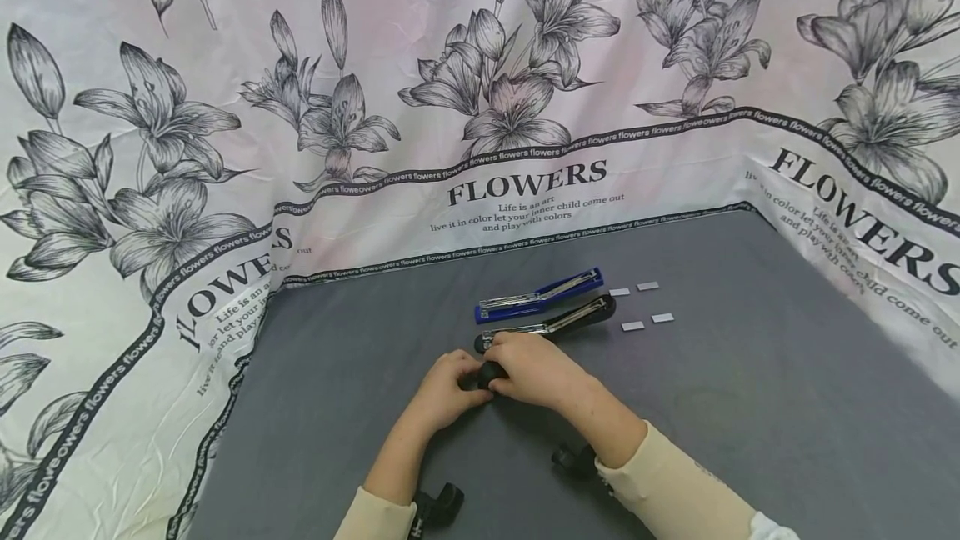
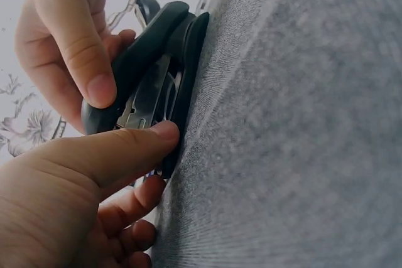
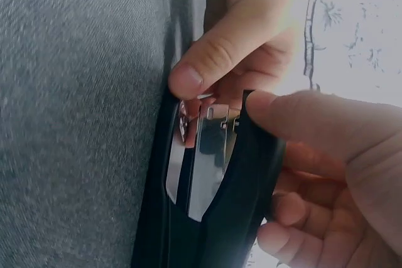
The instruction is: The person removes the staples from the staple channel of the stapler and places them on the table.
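A black stapler lies on the grey cloth between both hands, mostly hidden by them in the head view. My left hand pinches the front end of its base, with the thumb on the base edge. The upper arm of the stapler is gripped by my right hand, thumb on top at the front. In the right wrist view the stapler's jaws stand apart, showing the shiny metal magazine. Just behind the right hand lies a second black stapler, its top folded back.
A blue stapler, also folded open, lies behind the second black one. To their right are several small white staple strips. Floral printed fabric hangs behind and along both sides of the grey table surface.
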A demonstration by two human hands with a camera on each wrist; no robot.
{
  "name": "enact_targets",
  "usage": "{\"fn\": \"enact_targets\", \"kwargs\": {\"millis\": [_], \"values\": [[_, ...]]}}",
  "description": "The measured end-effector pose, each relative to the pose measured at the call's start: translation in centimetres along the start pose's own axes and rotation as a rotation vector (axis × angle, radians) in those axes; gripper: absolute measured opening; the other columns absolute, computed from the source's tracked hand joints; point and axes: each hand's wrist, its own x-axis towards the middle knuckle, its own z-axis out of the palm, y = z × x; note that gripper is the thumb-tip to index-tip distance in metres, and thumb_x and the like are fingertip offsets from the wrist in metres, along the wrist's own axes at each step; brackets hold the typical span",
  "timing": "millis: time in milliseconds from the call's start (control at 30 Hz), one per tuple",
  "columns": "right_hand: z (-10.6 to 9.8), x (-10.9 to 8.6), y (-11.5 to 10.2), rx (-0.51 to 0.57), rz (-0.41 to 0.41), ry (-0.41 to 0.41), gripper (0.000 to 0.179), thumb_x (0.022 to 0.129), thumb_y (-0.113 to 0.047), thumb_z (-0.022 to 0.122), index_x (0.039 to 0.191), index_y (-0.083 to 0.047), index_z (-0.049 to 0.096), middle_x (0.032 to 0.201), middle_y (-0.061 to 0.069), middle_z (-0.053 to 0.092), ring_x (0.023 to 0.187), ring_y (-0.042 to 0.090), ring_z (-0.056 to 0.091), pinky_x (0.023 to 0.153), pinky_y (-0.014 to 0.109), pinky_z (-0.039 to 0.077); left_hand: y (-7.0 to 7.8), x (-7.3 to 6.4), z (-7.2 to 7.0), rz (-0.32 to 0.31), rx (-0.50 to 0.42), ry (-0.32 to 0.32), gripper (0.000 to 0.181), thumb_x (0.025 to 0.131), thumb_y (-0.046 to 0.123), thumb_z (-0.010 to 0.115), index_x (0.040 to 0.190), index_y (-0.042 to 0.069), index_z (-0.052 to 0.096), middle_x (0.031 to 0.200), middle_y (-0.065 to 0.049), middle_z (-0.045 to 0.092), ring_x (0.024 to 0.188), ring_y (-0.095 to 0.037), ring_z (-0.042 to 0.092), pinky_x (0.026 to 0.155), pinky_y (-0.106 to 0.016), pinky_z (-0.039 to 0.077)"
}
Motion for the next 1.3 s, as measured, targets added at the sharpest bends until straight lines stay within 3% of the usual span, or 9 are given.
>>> {"fn": "enact_targets", "kwargs": {"millis": [267,500,833,1067,1300], "values": [[-0.7,-0.2,0.8,0.085,0.015,0.008,0.023,0.089,-0.026,0.081,0.109,-0.015,0.077,0.102,-0.003,0.066,0.078,0.01,0.056,0.07,0.03,0.048,0.0,0.0,-0.1,0.006,0.014,-0.01,0.021,0.087,0.022,0.085,0.107,0.019,0.08,0.097,0.009,0.058,0.089,-0.015,0.046,0.077,-0.036,0.041],[-2.6,-1.0,1.2,0.194,0.132,0.014,0.034,0.089,-0.027,0.08,0.12,-0.014,0.073,0.115,-0.002,0.068,0.096,0.014,0.063,0.083,0.036,0.052,-0.2,-0.1,-0.1,-0.025,0.051,-0.013,0.027,0.086,0.022,0.085,0.112,0.014,0.078,0.1,0.008,0.059,0.092,-0.015,0.047,0.08,-0.038,0.043],[-4.6,-3.1,2.4,0.2,0.182,0.078,0.032,0.088,-0.025,0.078,0.118,-0.018,0.068,0.097,-0.011,0.062,0.063,0.005,0.052,0.061,0.03,0.046,-0.2,0.2,0.1,-0.011,0.07,-0.004,0.031,0.086,0.023,0.085,0.115,0.014,0.078,0.1,0.009,0.06,0.092,-0.014,0.048,0.081,-0.037,0.044],[-6.1,-4.7,3.1,0.207,0.2,0.094,0.036,0.087,-0.019,0.076,0.122,-0.016,0.069,0.088,-0.011,0.06,0.064,0.005,0.052,0.06,0.03,0.045,-0.2,0.2,0.1,-0.008,0.081,-0.014,0.031,0.087,0.024,0.084,0.116,0.015,0.078,0.099,0.009,0.059,0.091,-0.014,0.047,0.08,-0.037,0.043],[-7.5,-5.9,3.9,0.241,0.268,0.074,0.033,0.086,-0.015,0.076,0.119,-0.013,0.069,0.096,-0.009,0.065,0.077,0.009,0.06,0.074,0.036,0.049,-0.1,0.1,0.1,-0.009,0.064,-0.02,0.03,0.088,0.023,0.084,0.116,0.015,0.077,0.101,0.01,0.06,0.092,-0.014,0.047,0.081,-0.038,0.043]]}}
